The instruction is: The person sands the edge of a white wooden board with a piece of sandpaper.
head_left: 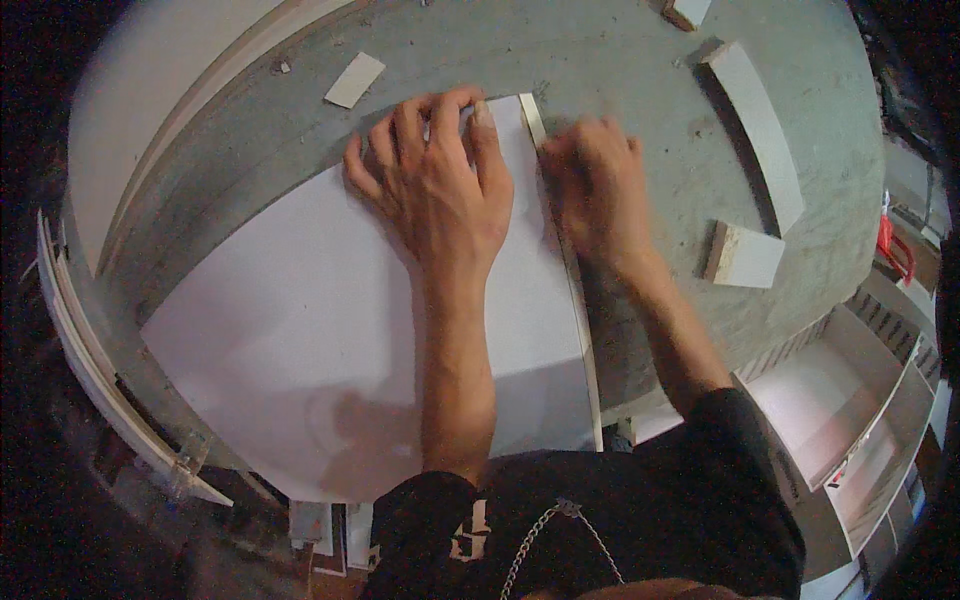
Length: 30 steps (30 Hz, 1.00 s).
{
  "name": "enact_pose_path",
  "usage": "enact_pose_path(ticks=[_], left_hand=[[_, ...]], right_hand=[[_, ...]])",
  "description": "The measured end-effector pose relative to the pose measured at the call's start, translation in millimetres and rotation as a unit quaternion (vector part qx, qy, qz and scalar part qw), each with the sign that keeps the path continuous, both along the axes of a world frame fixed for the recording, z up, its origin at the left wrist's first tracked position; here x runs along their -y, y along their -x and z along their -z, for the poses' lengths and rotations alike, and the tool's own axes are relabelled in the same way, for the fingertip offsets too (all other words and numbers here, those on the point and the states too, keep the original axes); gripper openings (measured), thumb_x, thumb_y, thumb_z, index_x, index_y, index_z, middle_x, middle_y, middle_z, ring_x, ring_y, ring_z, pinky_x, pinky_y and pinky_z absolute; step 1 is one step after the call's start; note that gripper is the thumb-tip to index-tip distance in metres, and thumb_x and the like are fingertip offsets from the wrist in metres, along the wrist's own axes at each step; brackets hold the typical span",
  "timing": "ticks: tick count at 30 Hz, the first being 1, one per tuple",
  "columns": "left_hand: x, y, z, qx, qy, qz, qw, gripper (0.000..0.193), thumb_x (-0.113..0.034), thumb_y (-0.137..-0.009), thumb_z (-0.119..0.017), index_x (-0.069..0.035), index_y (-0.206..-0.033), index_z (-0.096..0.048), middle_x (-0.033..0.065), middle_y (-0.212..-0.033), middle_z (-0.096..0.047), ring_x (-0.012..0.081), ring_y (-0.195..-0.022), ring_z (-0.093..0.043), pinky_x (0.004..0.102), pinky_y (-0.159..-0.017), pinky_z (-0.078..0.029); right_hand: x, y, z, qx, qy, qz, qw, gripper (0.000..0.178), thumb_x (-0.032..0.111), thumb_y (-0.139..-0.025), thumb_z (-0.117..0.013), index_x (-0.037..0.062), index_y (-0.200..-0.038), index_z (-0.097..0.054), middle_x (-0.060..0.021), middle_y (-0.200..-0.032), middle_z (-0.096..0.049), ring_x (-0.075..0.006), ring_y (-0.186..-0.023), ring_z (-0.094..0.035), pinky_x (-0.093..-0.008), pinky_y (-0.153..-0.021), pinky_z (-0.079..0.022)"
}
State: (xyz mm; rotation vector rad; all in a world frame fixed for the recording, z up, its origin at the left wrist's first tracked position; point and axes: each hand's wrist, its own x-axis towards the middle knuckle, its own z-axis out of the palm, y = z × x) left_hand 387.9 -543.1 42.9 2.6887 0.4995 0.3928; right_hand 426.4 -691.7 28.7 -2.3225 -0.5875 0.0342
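Observation:
A large white board [310, 300] lies flat on the grey-green work surface, a light edge strip [531, 118] running along its right side. Near the board's far edge my left hand [435, 165] rests on top with its fingers spread, the tips bent toward that edge. My right hand [600, 190] is at the board's right edge, blurred by motion. Its fingers are curled in like a fist, and whatever they may hold is hidden. The forearm's shadow falls across the board.
A small white offcut [355, 80] lies beyond the board. To the right are a long white strip [757, 130] and a short white block [745, 255]. White open boxes [825, 385] stand at the lower right, near a red-handled tool [893, 250]. A large pale panel [170, 90] stands at the upper left.

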Motion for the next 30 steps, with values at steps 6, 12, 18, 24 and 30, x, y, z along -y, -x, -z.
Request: enact_pose_path(ticks=[6, 12, 18, 24, 30], left_hand=[[13.6, -5.9, 3.8, 0.021, 0.003, 0.012, 1.000, 0.022, -0.028, -0.096, -0.059, -0.018, -0.112, -0.069, 0.0052, -0.112, -0.065, 0.0280, -0.116, -0.054, 0.0565, -0.112, -0.025], [4.2, 3.1, 0.9, 0.020, 0.023, 0.001, 1.000, 0.021, -0.025, -0.096, -0.059, -0.016, -0.112, -0.070, 0.0054, -0.113, -0.064, 0.0279, -0.116, -0.054, 0.0562, -0.112, -0.025], [6.0, -0.6, -0.1, 0.032, 0.025, 0.012, 0.999, 0.024, -0.033, -0.099, -0.055, -0.020, -0.114, -0.069, 0.0043, -0.113, -0.066, 0.0276, -0.117, -0.056, 0.0527, -0.112, -0.027], [0.1, 3.9, -5.7, 0.015, 0.030, -0.001, 0.999, 0.023, -0.032, -0.098, -0.057, -0.019, -0.113, -0.068, 0.0037, -0.113, -0.066, 0.0267, -0.115, -0.057, 0.0507, -0.112, -0.028], [-0.2, 2.9, -1.4, 0.043, 0.026, 0.009, 0.999, 0.022, -0.032, -0.099, -0.056, -0.019, -0.113, -0.068, 0.0039, -0.113, -0.066, 0.0275, -0.114, -0.057, 0.0517, -0.112, -0.029]], right_hand=[[2.7, -27.5, -1.9, 0.035, 0.004, 0.014, 0.999, 0.018, -0.006, -0.080, -0.066, 0.0076, -0.092, -0.062, -0.0044, -0.088, -0.064, -0.0270, -0.091, -0.059, -0.0377, -0.088, -0.036], [21.7, 36.2, -0.5, -0.024, -0.067, -0.011, 0.997, 0.019, 0.002, -0.078, -0.072, 0.0079, -0.095, -0.068, -0.0090, -0.085, -0.063, -0.0295, -0.085, -0.062, -0.0392, -0.080, -0.045], [-2.1, -11.4, -12.5, -0.026, -0.092, -0.010, 0.995, 0.016, -0.011, -0.082, -0.068, -0.0020, -0.096, -0.068, -0.0123, -0.094, -0.069, -0.0208, -0.082, -0.069, -0.0292, -0.073, -0.054], [1.4, 23.6, -12.6, -0.027, -0.096, 0.002, 0.995, 0.008, -0.004, -0.082, -0.069, -0.0025, -0.087, -0.063, -0.0128, -0.081, -0.057, -0.0235, -0.070, -0.059, -0.0299, -0.065, -0.047], [-8.6, 1.5, -16.2, -0.039, -0.112, -0.008, 0.993, 0.010, -0.008, -0.080, -0.067, -0.0017, -0.087, -0.065, -0.0121, -0.081, -0.061, -0.0222, -0.068, -0.059, -0.0292, -0.066, -0.049]])
